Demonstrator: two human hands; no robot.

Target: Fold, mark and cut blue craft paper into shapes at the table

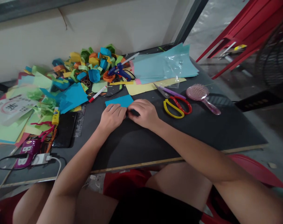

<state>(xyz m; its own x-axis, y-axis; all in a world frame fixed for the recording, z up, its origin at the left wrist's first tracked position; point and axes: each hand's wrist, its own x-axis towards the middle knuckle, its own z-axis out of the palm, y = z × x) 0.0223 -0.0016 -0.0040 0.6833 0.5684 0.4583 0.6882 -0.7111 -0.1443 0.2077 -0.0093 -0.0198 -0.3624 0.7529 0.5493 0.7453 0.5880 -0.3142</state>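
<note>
A small sheet of blue paper [120,100] lies on the dark table in front of me, its near edge covered by my hands. My left hand [113,117] rests on its left part with the fingers bent and pressed together. From the right, my right hand [143,114] closes on the near edge, thumb and fingers curled in a pinch. The fingertips of both hands almost meet at the paper's near side. Just right of my right hand are scissors [176,107] with a red and a yellow handle, beside a purple pen [172,92].
A pink hairbrush [199,95] lies right of the scissors. Behind are a blue glue gun [120,72], light blue sheets [160,67] and a heap of folded paper pieces [94,75]. Leftward lie a marker [98,94], glue stick [55,115], phone [65,130] and purple power strip [28,152].
</note>
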